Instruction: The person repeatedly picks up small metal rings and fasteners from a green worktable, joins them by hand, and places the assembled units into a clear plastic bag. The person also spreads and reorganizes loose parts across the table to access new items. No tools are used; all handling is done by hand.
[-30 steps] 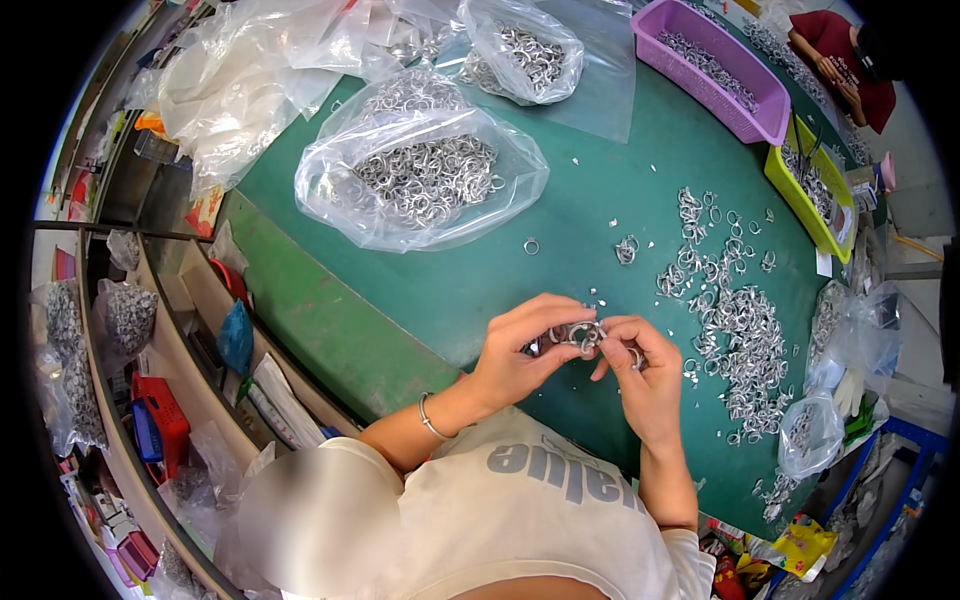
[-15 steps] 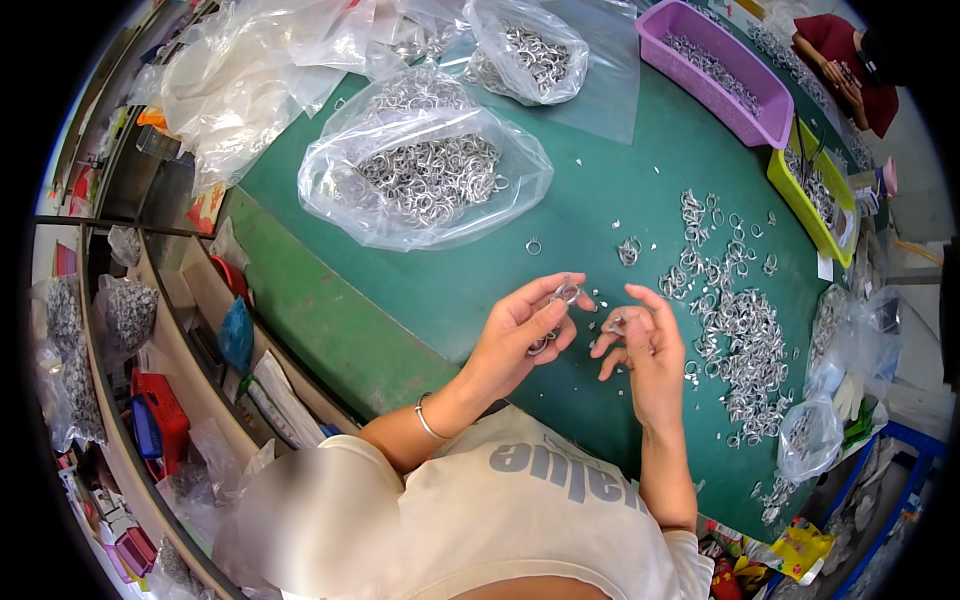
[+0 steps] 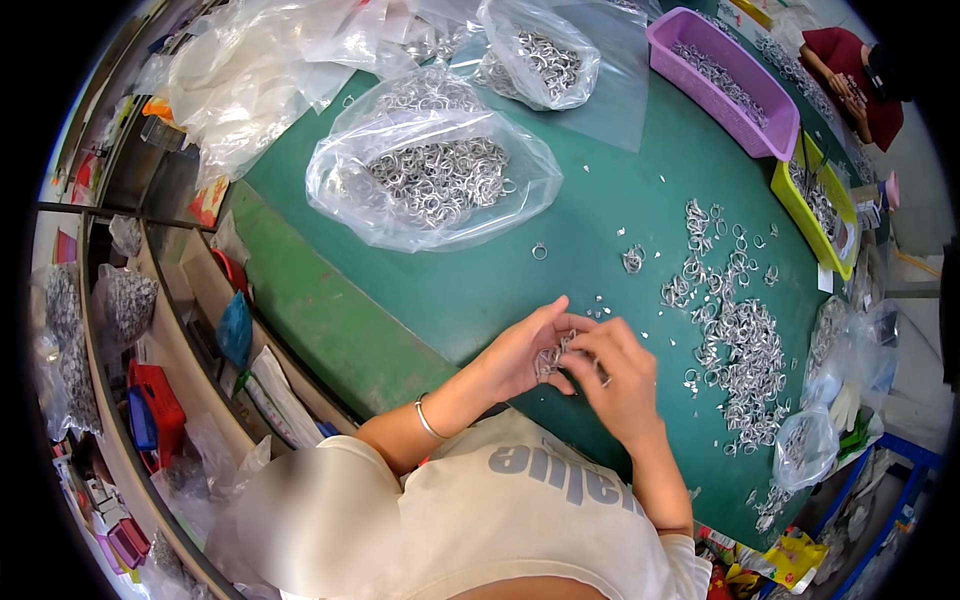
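Several silver-coloured metal rings lie in my left hand, its fingers curled around them and its thumb raised. Over that palm bends my right hand, fingertips pinched at the rings; another bit of ring metal shows between its fingers, partly hidden. To the right on the green table spreads a large loose pile of rings. A lone ring and a small cluster of rings lie beyond my hands, with small pale scraps scattered around.
An open clear plastic bag full of rings stands at the far left, a smaller bag behind it. A purple basket and a yellow-green basket hold rings at the far right. Another person sits beyond them.
My right hand has moved left and down, from apart to touching the rings in my left hand. The left hand has turned its palm more open, thumb lifted.
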`<state>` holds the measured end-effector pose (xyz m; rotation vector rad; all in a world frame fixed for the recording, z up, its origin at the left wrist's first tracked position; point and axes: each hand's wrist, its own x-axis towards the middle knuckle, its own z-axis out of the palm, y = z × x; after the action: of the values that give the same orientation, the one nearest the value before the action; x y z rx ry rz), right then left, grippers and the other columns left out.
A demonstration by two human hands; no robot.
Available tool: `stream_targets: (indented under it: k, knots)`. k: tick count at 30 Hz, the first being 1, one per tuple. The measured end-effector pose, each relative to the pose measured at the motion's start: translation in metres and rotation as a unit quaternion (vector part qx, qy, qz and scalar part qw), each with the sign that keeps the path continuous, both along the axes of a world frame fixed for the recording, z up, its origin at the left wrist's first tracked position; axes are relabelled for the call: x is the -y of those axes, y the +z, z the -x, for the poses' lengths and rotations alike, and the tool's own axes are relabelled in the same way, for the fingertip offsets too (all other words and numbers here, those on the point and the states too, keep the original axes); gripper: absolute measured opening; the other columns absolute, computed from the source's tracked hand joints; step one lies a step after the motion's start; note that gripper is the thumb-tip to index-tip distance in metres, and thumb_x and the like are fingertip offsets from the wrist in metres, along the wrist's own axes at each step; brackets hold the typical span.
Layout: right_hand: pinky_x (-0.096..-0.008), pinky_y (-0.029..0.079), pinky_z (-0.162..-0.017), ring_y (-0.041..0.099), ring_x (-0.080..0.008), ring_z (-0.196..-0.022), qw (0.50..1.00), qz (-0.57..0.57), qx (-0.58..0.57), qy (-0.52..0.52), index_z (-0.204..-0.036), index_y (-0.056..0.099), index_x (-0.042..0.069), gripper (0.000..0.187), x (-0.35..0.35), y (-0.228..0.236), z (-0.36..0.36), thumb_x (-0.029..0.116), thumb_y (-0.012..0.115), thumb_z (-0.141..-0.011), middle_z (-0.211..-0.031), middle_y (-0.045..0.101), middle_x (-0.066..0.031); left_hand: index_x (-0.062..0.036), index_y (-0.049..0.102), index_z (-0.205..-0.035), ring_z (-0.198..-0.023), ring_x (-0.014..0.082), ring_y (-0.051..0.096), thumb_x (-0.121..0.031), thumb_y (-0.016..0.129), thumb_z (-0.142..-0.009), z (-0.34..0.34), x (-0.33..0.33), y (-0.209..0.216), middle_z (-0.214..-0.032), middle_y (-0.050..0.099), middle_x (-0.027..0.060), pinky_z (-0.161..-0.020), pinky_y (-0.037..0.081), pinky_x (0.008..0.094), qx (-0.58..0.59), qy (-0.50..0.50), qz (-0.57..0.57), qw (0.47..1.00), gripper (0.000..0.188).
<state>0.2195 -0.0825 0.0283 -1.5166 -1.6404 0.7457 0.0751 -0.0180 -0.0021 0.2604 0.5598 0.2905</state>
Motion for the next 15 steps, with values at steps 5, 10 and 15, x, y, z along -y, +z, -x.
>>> stream_targets:
  k: [5, 10, 15]
  knots:
    - [-0.0334, 0.047, -0.060, 0.056, -0.0259, -0.076, 0.988, -0.086, 0.119, 0.044, -0.093, 0.057, 0.004, 0.032, -0.011, 0.004, 0.015, 0.020, 0.071, -0.069, -0.090, 0.055, -0.0075, -0.0052, 0.056, -0.105, -0.084, 0.0135, 0.060, -0.029, 0.046, -0.094, -0.008, 0.016, -0.014, -0.094, 0.060, 0.0060, -0.063, 0.051, 0.0271, 0.006, 0.094, 0.146, 0.985, 0.028]
    - [-0.0372, 0.046, -0.067, 0.054, -0.0281, -0.086, 0.995, -0.070, -0.004, -0.077, -0.094, 0.058, 0.002, 0.026, -0.057, -0.030, 0.007, 0.013, 0.068, -0.072, -0.094, 0.055, -0.0092, -0.0024, 0.053, -0.111, -0.075, 0.0100, 0.054, -0.013, 0.052, -0.090, 0.005, 0.019, -0.028, -0.093, 0.055, 0.0041, -0.042, 0.037, 0.0170, 0.062, 0.116, 0.141, 0.981, 0.023]
    - [-0.0357, 0.041, -0.072, 0.052, -0.0266, -0.084, 0.983, -0.128, 0.135, 0.013, -0.089, 0.058, 0.001, 0.021, -0.102, -0.075, 0.008, 0.006, 0.068, -0.071, -0.088, 0.056, -0.0091, -0.0017, 0.052, -0.112, -0.071, 0.0096, 0.049, -0.007, 0.056, -0.087, 0.017, 0.019, -0.023, -0.093, 0.053, 0.0041, -0.040, 0.030, 0.0172, -0.041, 0.190, 0.067, 0.979, 0.026]
